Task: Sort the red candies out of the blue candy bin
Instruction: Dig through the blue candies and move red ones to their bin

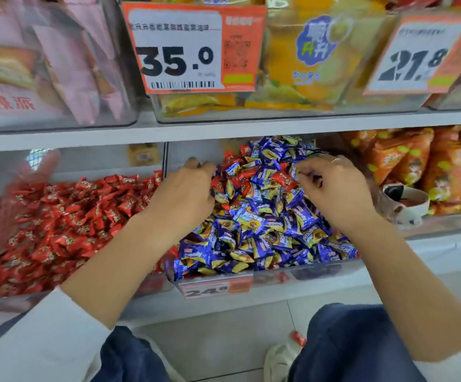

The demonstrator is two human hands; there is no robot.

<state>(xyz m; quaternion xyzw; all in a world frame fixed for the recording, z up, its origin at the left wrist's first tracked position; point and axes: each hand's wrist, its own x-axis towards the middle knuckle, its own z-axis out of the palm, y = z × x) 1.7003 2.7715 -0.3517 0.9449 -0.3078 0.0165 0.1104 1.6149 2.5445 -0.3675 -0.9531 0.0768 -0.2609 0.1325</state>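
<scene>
I am crouched at a shop shelf [224, 130] with both hands in the blue bin [251, 277], a clear tub heaped with blue candies [254, 232]. Red candies [240, 172] lie mixed in, mostly toward the back and left of the heap, between my two hands. The red bin [58, 216] sits just left of it, touching its side and full of matching red wrappers.

To do this step well, I judge I should pick only the reds that show on top, lift each one straight up so no blue wrapper comes along, and carry it over the divider to the left. Raking the pile would likely bury the reds deeper.

My left hand [188, 188] lies palm down at the bin's back left corner, fingers curled down into the candies. I cannot tell whether it holds one.

My right hand [331, 188] hovers over the right side of the heap, fingers bent and gathered near the thumb, just beside a red candy [284, 180]. Whether anything is pinched between them I cannot tell.
</scene>
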